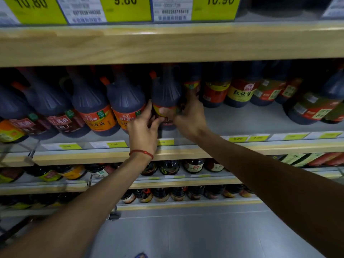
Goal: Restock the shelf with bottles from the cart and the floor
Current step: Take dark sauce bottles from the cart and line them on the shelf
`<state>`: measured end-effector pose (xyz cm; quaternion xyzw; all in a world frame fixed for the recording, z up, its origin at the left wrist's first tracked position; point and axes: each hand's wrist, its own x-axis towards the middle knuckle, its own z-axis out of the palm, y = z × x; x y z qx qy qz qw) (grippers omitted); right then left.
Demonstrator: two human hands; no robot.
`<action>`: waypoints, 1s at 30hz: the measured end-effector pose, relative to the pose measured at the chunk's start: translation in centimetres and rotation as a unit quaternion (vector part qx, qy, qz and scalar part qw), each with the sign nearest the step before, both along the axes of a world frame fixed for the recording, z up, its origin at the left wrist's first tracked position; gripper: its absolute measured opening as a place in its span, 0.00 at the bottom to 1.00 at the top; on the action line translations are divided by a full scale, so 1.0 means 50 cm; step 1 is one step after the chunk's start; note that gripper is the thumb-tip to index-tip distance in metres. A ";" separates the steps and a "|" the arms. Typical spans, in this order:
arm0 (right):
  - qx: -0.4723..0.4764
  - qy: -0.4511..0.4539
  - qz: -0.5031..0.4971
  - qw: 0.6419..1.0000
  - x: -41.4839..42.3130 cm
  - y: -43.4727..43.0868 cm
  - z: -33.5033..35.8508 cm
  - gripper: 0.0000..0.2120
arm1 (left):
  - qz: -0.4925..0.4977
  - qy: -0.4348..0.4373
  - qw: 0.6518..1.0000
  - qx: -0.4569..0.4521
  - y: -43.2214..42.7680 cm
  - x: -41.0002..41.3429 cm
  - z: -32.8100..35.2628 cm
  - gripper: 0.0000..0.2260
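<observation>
A large dark sauce bottle (166,90) with an orange cap and a red and yellow label stands on the grey middle shelf (240,118), between the other bottles. Both hands hold its lower part. My left hand (144,127), with a red string on the wrist, wraps the bottle's left side. My right hand (188,116) grips its right side, thumb across the label. The bottle's base is hidden behind my fingers.
More dark bottles with orange labels (96,107) fill the shelf to the left, and red and yellow labelled ones (242,90) stand to the right. Bare shelf shows right of my hands. Smaller bottles (193,165) line the lower shelves. Yellow price tags (124,8) hang above. Grey floor (186,233) lies below.
</observation>
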<state>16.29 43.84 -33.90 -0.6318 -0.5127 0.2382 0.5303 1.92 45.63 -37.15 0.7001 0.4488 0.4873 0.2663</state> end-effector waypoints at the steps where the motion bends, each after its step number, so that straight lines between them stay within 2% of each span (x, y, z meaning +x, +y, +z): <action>1: 0.000 -0.004 -0.005 1.000 -0.002 0.000 -0.003 0.39 | 0.006 -0.003 1.000 0.001 -0.002 0.002 -0.002 0.26; 5: 0.004 -0.010 -0.014 1.000 -0.008 -0.010 -0.012 0.39 | 0.027 -0.001 1.000 0.015 -0.008 -0.004 -0.008 0.23; 9: 0.013 -0.049 -0.014 0.999 -0.014 -0.038 -0.014 0.35 | 0.031 -0.063 0.997 -0.024 -0.024 -0.012 0.000 0.16; 11: 0.021 -0.083 -0.061 0.994 -0.026 -0.072 -0.021 0.31 | 0.050 -0.064 0.997 -0.011 -0.043 -0.032 0.003 0.11; 13: 0.052 -0.092 -0.088 0.990 -0.041 -0.106 -0.031 0.23 | 0.069 -0.057 0.996 0.024 -0.060 -0.060 0.001 0.10; 16: 0.065 -0.094 -0.026 0.993 -0.071 -0.134 -0.042 0.16 | 0.104 -0.057 0.991 0.054 -0.072 -0.096 -0.008 0.13; 20: 0.016 -0.118 0.081 0.990 -0.122 -0.113 -0.034 0.23 | 0.129 -0.075 0.989 0.014 -0.064 -0.118 -0.009 0.22; 23: -0.008 -0.135 0.087 0.987 -0.151 -0.078 -0.028 0.25 | 0.123 -0.064 0.990 -0.011 -0.044 -0.133 -0.008 0.23; 30: -0.007 -0.116 0.076 0.990 -0.170 -0.053 -0.039 0.22 | 0.124 -0.043 0.991 -0.019 -0.013 -0.154 -0.007 0.24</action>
